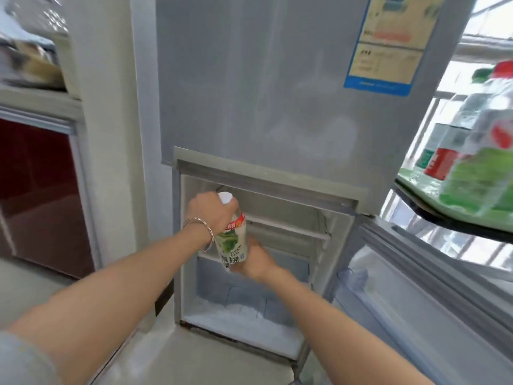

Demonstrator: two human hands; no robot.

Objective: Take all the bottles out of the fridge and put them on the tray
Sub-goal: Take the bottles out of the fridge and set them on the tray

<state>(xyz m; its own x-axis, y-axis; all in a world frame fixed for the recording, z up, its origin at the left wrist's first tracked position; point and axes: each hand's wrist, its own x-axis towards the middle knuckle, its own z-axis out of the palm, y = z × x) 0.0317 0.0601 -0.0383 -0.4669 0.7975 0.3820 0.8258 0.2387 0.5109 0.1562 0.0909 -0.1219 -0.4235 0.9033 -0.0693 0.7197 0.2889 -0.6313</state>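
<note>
One bottle, white-capped with a green and red label, is held upright in front of the open lower compartment of the fridge, clear of its shelves. Two hands hold it. The left hand, a bracelet on its wrist, curls round the neck and shoulder just below the cap. The right hand cups the base from behind and below, its fingers wrapped round the bottle's foot.

One green tray stands on the bench at far right. It carries at least three bottles; blur prevents an exact count. The nearest one has a red cap and a green label.

Inside the compartment are two shelf edges and one clear drawer at the bottom. The lower door hangs open to the right, between the compartment and the tray. The upper door is closed and bears one sticker. One dark red cabinet stands at left.
</note>
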